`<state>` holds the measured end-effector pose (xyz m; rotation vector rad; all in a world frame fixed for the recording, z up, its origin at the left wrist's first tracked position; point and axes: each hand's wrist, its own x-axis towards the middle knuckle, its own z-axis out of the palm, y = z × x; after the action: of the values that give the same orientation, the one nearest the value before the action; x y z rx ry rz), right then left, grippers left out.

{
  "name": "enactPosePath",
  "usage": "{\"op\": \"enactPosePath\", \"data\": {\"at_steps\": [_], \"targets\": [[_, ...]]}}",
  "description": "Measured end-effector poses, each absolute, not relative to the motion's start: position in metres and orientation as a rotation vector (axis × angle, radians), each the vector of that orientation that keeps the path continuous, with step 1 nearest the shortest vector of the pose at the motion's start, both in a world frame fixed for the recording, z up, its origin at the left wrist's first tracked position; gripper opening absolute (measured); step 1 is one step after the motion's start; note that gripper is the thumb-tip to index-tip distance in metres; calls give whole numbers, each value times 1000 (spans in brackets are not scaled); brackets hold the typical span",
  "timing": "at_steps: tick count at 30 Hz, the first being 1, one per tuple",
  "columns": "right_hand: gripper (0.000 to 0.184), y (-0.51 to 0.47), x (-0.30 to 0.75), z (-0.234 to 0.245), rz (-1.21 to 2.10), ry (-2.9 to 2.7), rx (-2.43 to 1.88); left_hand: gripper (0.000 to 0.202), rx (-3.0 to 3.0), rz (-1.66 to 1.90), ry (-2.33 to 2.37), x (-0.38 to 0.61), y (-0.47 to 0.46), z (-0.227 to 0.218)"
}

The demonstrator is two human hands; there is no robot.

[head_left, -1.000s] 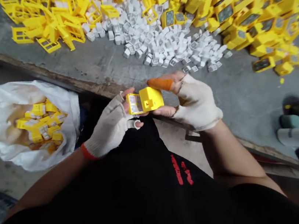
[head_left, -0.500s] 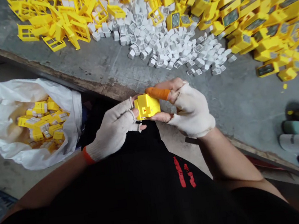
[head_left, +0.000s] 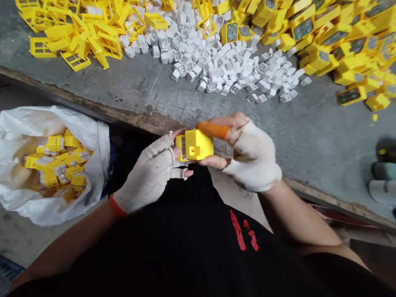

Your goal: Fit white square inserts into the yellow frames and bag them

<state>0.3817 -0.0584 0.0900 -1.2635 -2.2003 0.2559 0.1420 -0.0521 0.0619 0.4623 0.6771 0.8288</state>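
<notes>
Yellow plastic housing (head_left: 194, 145), just one, held between two gloved hands (head_left: 250, 156).

Head-worn view facing down, close above left hand (head_left: 146, 175), right hand (head_left: 248, 156)

Soft even light, faint shadows, wide-angle warping at edges

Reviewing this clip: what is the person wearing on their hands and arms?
The left hand and right hand wear off-white knitted gloves with cut-off fingertips. The left glove's cuff has a red edge. One right-hand finger has an orange cover. The forearms are bare; the black top has red markings.
</notes>
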Motion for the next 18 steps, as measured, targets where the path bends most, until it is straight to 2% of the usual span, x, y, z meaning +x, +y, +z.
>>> {"op": "enactPosePath", "data": {"at_steps": [8, 16, 18], "targets": [[47, -60, 380, 91, 374, -2168, -1263, 35, 461, 827, 664, 143, -52, 65], [39, -62, 380, 86, 377, -2215, -1186, 30, 454, 846, 670, 143, -55, 66], [41, -64, 378, 83, 318, -2258, -1195, 32, 480, 870, 663, 143, -57, 63]]}}
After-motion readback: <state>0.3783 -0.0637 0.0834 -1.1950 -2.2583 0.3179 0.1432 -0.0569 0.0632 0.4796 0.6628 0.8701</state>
